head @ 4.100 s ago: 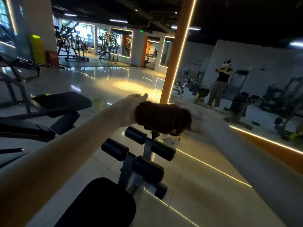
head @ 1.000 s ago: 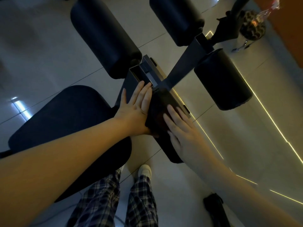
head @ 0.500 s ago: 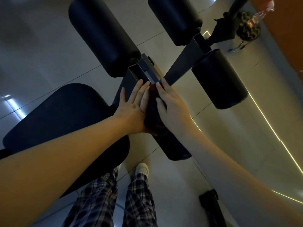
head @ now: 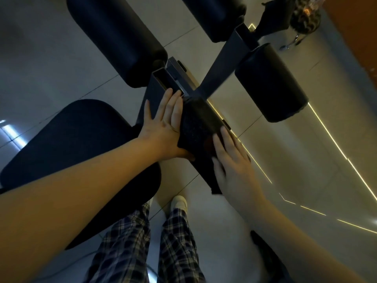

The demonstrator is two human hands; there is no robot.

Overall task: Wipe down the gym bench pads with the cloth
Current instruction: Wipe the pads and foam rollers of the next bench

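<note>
As it drapes pad (head: 206, 176), cloth (head: 196, 127) between left hand (head: 163, 129), right hand (head: 234, 168)

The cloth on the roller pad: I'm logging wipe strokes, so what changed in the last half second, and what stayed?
The right hand slid back toward the person along the roller pad, uncovering most of the cloth; its fingertips now rest on the cloth's near end. The left hand stayed flat against the cloth's left side, and the cloth stayed draped over the pad.
</note>
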